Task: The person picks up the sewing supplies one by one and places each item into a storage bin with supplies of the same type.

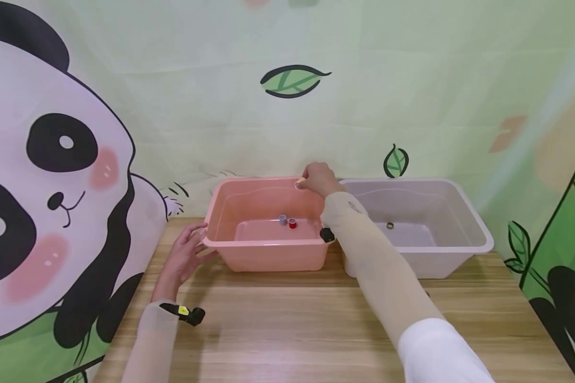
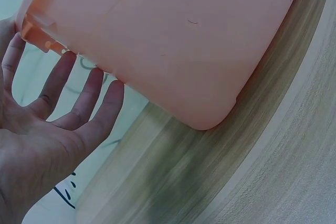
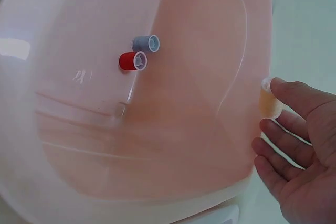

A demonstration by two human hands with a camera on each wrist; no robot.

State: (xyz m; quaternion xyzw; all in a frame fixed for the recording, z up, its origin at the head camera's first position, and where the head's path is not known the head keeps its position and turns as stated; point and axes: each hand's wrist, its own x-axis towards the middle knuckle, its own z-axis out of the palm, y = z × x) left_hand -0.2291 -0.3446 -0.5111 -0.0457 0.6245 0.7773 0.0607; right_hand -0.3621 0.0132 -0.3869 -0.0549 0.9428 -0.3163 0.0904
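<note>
At the back right of the pink tub [image 1: 261,258], my right hand [image 1: 320,178] pinches a pale yellow thread spool [image 3: 270,99] between thumb and fingers, level with the rim. Its other fingers lie close along the tub's rim in the right wrist view. My left hand [image 1: 186,255] holds the tub's left end at the rim, its spread fingertips against the outer wall in the left wrist view. Inside, on the tub floor, a red thread spool [image 1: 292,223] and a grey-blue thread spool [image 1: 282,219] lie side by side.
A grey tub [image 1: 419,260] stands just right of the pink one, with a small brownish-gold spool-like piece [image 1: 390,225] on its floor. Both tubs sit on a wooden table [image 1: 268,330] against a panda-printed cloth backdrop [image 1: 196,106]. My right forearm crosses over the grey tub's left end.
</note>
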